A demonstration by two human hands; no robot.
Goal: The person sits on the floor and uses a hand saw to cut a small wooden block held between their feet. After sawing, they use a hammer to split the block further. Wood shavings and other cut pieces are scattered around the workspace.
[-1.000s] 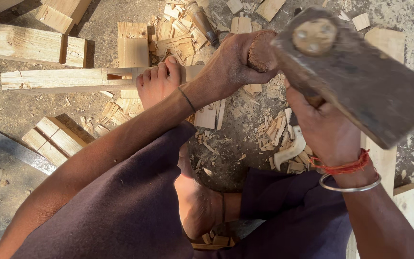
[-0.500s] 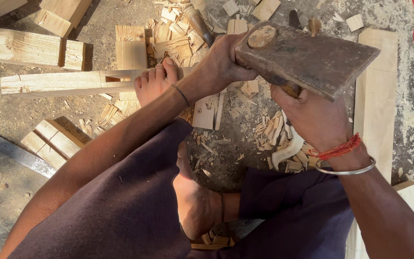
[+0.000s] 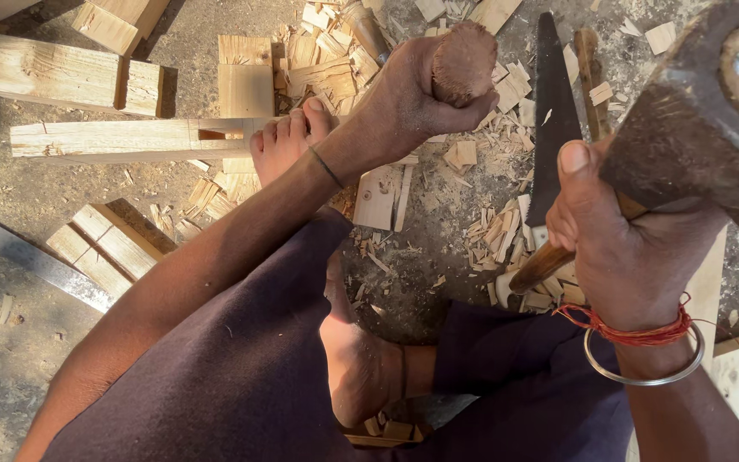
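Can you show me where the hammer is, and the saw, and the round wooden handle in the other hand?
hammer (image 3: 694, 137), head view, on its rusty iron head.
saw (image 3: 552, 111), head view, on its dark blade.
wooden chisel handle (image 3: 464, 60), head view, on its rounded top.

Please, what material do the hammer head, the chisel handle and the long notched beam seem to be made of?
Hammer head: probably iron or steel, dark, rough, rust-brown, with a wooden wedge end showing on top. Chisel handle in the left hand: likely wood, reddish-brown, its top worn round. Notched beam: pale raw wood, grain visible, unfinished.
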